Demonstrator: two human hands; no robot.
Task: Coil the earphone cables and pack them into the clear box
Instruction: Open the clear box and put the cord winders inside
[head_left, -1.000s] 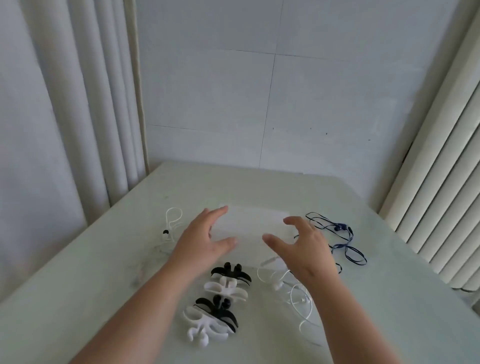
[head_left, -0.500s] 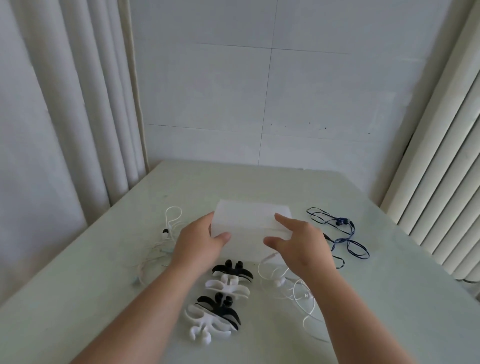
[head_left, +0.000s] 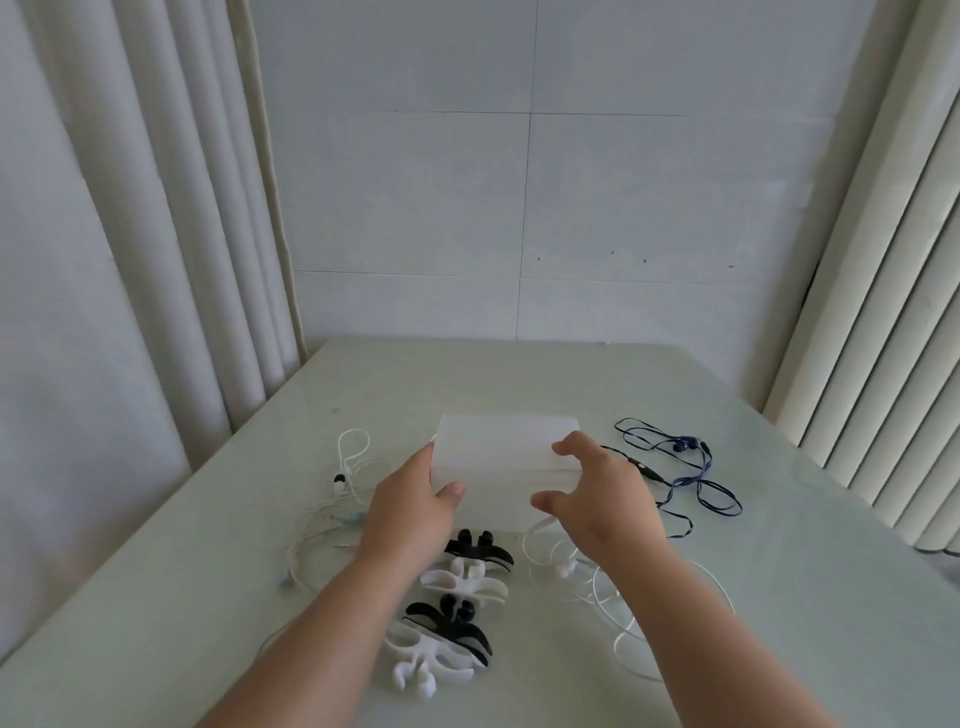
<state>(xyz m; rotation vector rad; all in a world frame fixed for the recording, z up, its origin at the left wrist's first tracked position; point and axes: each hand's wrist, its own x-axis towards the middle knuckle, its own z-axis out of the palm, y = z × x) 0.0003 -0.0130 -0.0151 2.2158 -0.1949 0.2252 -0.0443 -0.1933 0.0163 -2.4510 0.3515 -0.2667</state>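
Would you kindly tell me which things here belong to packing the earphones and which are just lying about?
For the job:
- clear box, held by the left hand and right hand
- blue earphones
- left white earphones
- right white earphones
- probably the black-and-white cable winders

Just there:
- curtain
- blinds

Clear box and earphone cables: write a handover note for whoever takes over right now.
Left hand grips the frosted clear plastic box at its left end; right hand arches over its right end, grip unclear.
Dark blue earphones lie loose right of the box, one white pair left, another white pair near the right forearm, all on the pale table.
Done: no cable coiled, none visibly packed.
Left: coil each, pack all.
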